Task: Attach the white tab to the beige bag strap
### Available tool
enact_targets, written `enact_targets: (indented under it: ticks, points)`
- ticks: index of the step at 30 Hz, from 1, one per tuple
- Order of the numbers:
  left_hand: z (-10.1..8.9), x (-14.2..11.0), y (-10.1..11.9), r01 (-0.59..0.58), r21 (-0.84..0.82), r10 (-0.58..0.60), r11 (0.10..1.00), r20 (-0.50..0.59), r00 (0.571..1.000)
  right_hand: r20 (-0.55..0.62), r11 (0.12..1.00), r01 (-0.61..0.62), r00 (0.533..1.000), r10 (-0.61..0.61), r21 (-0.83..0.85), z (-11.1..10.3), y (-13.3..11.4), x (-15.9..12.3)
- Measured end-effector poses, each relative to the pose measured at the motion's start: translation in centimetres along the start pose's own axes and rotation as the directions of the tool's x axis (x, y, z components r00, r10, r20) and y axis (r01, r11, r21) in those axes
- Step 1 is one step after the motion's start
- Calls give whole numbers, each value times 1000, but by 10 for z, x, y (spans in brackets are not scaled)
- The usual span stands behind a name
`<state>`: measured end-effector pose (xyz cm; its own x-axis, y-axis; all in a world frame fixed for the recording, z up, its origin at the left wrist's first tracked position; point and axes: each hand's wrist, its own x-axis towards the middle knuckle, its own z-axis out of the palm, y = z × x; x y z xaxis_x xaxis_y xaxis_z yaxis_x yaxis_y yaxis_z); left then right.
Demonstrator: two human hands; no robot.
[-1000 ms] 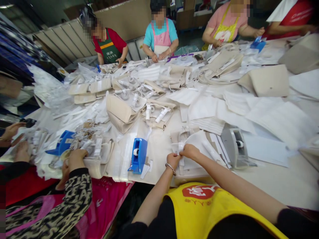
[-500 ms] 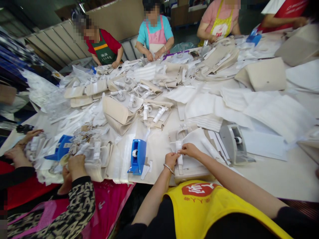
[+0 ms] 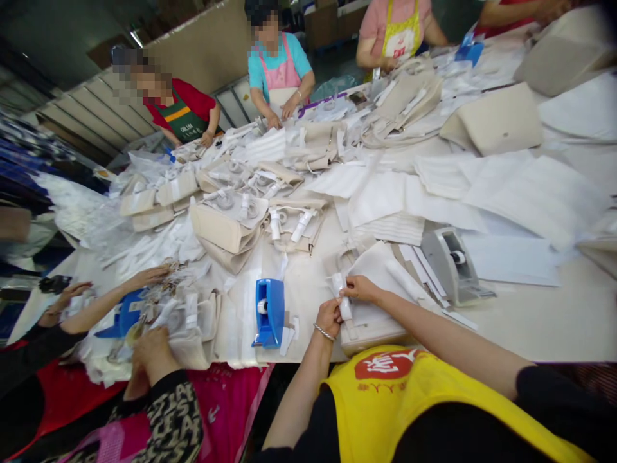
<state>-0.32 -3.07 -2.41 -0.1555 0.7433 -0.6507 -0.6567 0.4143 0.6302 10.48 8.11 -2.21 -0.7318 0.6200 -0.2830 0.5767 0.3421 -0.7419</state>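
A cream handbag (image 3: 376, 331) lies in front of me at the table's edge. On it is a strap part covered in white wrapping (image 3: 346, 310). My left hand (image 3: 328, 317), with a bracelet at the wrist, has its fingers closed on the left side of the white wrapping. From the right, my right hand (image 3: 361, 289) pinches the same wrapping near its upper end. Both sets of fingertips are close together, and what lies between them is partly hidden. A grey tape dispenser (image 3: 453, 267) stands to the right of the bag.
A blue tape dispenser (image 3: 270, 313) is left of me, with white slips beside it. Further left, co-workers' hands (image 3: 153, 350) work over wrapped bags. Foam sheets (image 3: 385, 199) and cream bags (image 3: 226, 225) cover the table beyond. Several people stand across it.
The view has shifted slightly. My hands stay at the white wrapping, which now leans more. At the left, a co-worker's arm has reached out over the pile.
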Motion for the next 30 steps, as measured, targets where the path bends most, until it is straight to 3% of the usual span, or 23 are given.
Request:
enact_targets:
  ticks: [4,8,10,13,16,19,21,26,30]
  points:
    - [3,-2,3,-3,-20,4,1000,27,1000,-22,994,51,998,-54,-96,-18,3,-11]
    - [4,-3,4,-6,9,6,1000,5,1000,-221,952,-218,960,170,-217,-36,-3,-40]
    - [5,-5,4,-24,22,24,999,-12,1000,-212,958,-248,953,215,-142,-36,-11,-54]
    - [8,-7,5,-53,52,54,997,-21,998,-178,968,-224,954,242,112,-25,-26,-66]
    - [11,-10,6,-71,81,74,994,-27,997,-186,892,-293,910,371,343,-12,-35,-63]
    - [12,-11,7,-75,88,79,993,-35,996,10,636,-454,818,575,624,-5,-34,-53]
    - [11,-11,7,-68,81,70,994,-25,997,183,467,-541,767,615,699,-5,-30,-48]
    - [8,-9,6,-53,54,53,997,1,999,385,330,-606,751,536,724,-8,-17,-42]
    - [8,-9,6,-44,53,43,998,14,999,435,303,-603,768,470,738,-10,-13,-41]
